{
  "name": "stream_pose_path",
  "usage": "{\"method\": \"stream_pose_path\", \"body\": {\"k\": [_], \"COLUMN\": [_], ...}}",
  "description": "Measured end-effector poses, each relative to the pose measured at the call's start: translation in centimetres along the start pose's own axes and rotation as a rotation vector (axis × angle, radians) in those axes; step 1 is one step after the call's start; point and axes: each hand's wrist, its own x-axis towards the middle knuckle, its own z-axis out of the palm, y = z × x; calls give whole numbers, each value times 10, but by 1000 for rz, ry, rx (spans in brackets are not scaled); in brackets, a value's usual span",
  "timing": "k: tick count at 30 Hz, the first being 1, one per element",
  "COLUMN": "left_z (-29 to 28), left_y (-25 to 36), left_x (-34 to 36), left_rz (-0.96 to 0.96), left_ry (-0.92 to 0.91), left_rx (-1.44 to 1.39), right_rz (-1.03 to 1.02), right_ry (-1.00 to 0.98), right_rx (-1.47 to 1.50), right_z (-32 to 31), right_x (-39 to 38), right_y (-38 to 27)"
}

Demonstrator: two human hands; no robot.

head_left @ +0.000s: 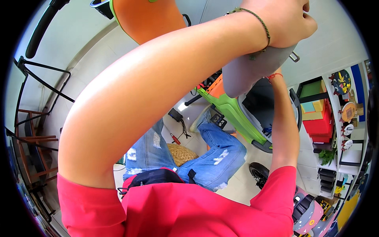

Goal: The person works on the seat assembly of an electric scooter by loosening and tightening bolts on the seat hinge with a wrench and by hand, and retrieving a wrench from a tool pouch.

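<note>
My left hand (pixel 292 23) is raised at the top right, fingers curled, over a grey seat-shaped piece (pixel 246 73); what it grips is hidden. My right forearm reaches up to my right hand (pixel 276 75), mostly behind the grey piece, so its fingers are hidden. Below both is a green vehicle body (pixel 227 106) with an orange panel (pixel 216 85) and a dark compartment (pixel 258 106). A short chrome piece (pixel 294 57) sticks out beside the grey piece.
An orange, green-edged panel (pixel 144 15) stands above. On the floor are a black adapter (pixel 175 115), a red-handled tool (pixel 175 138) and a woven cushion (pixel 179 152) under me. Shelves (pixel 345 162) line the right, a wooden chair (pixel 33 146) the left; a wheel (pixel 258 173) lies right of my legs.
</note>
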Motion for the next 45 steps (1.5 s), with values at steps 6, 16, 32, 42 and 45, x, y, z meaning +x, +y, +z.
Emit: {"method": "stream_pose_path", "body": {"k": [6,16,32,42,45], "left_z": [-9,-2,-2,8,1], "left_y": [-3,-7,-1,-15,-10], "left_x": [-5,0,-4,8,4], "left_rz": [-37,-17,7,-34,-67], "left_ry": [-1,7,29,-4,-58], "left_rx": [32,6,50,68,45], "right_rz": [101,394,395,406,427], "right_ry": [-42,88,47,-190,-239], "right_rx": [356,1432,1439,1337,1245], "right_z": [-28,30,40,32,30], "right_x": [-70,-205,-209,-205,-204], "right_y": [-54,16,11,12,13]}}
